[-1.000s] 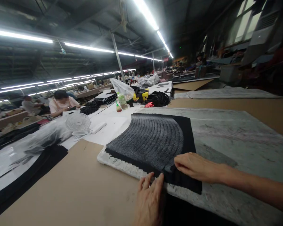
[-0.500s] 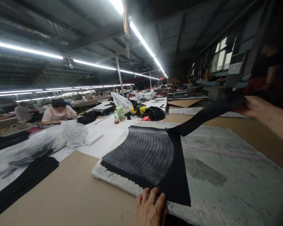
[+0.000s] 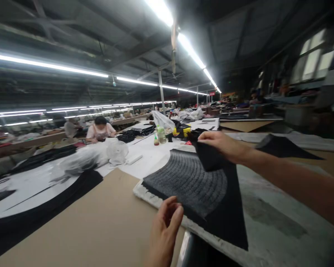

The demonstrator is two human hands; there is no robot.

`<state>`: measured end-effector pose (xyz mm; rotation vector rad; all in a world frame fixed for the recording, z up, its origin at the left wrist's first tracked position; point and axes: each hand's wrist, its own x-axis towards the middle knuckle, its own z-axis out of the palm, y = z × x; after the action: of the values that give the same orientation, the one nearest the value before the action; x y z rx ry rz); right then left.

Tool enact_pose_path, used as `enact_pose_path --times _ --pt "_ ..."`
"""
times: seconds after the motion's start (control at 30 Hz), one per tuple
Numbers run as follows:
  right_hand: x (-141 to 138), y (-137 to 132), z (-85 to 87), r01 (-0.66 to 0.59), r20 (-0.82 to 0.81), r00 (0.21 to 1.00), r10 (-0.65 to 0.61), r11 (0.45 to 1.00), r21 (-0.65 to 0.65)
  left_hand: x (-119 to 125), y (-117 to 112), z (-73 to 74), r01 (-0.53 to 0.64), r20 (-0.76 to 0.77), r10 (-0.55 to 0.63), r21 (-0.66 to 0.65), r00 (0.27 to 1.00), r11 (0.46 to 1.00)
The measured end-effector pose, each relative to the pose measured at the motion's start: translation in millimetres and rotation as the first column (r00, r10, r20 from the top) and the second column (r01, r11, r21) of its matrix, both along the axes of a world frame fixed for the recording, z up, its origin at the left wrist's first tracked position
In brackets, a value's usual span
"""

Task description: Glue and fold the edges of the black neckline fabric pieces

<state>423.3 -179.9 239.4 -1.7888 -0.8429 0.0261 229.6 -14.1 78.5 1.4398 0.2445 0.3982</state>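
Overlapping black fabric pieces (image 3: 189, 181) lie fanned out on a pale, stained board (image 3: 269, 196), their edges forming curved greyish rows. My right hand (image 3: 221, 144) reaches in from the right above the far side of the fan. Its thumb and fingers pinch a black fabric piece (image 3: 208, 155) that hangs down over the rows. My left hand (image 3: 167, 226) is near the front edge of the board, fingers curled and thumb apart, with nothing seen in it. Another black fabric piece (image 3: 286, 146) lies to the right, behind my right forearm.
Brown cardboard (image 3: 91, 215) covers the near left, with long black material (image 3: 44, 211) beside it. Beyond are a white fan (image 3: 117, 152), a green-tinted bottle (image 3: 161, 134), a small red-brown bottle (image 3: 156, 140) and plastic bags (image 3: 163, 120). A person (image 3: 100, 129) sits bent over at the far left.
My right hand has moved left from the far right to above the fan. My left hand has come off the fabric's front edge. The view has turned left.
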Motion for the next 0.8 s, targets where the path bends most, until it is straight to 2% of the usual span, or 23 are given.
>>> enact_pose_path --times 0.1,0.13,0.2,0.27,0.33,0.47,0.57,0.67,0.73,0.8 --pt "-75 75 -37.3 -0.160 0.036 0.986 0.165 0.980 -0.122 -46 20 35.9 -0.176 0.019 0.182 -0.175 0.983 0.969" --pt "-100 96 -48.9 -0.206 0.050 0.975 0.216 0.966 -0.157 -62 26 41.9 -0.243 0.015 0.250 -0.187 0.968 0.952" --pt "-144 133 -71.5 -0.285 0.087 0.947 0.308 0.935 -0.209 -96 38 43.8 -0.367 -0.022 0.369 -0.160 0.929 0.916" --pt "-185 164 -94.4 -0.365 0.106 0.910 0.400 0.897 -0.249 -130 50 34.9 -0.463 -0.091 0.454 -0.121 0.886 0.878" --pt "-223 188 -117.9 -0.452 0.103 0.863 0.494 0.847 -0.281 -164 61 19.9 -0.554 -0.179 0.531 -0.114 0.828 0.825" --pt "-297 219 -161.1 -0.604 0.082 0.749 0.658 0.729 -0.323 -237 79 -12.0 -0.743 -0.324 0.672 -0.203 0.666 0.638" --pt "-340 226 -182.5 -0.707 0.046 0.649 0.759 0.624 -0.333 -289 85 -30.4 -0.808 -0.361 0.723 -0.272 0.589 0.523" --pt "-357 220 -193.7 -0.823 0.050 0.492 0.869 0.483 -0.298 -333 84 -46.0 -0.852 -0.414 0.745 -0.270 0.523 0.448" --pt "-351 207 -200.8 -0.864 0.138 0.387 0.912 0.411 -0.292 -358 79 -56.3 -0.898 -0.426 0.791 -0.215 0.440 0.383" --pt "-332 194 -214.2 -0.843 0.316 0.332 0.889 0.430 -0.324 -380 75 -66.1 -0.935 -0.415 0.838 -0.134 0.353 0.328"
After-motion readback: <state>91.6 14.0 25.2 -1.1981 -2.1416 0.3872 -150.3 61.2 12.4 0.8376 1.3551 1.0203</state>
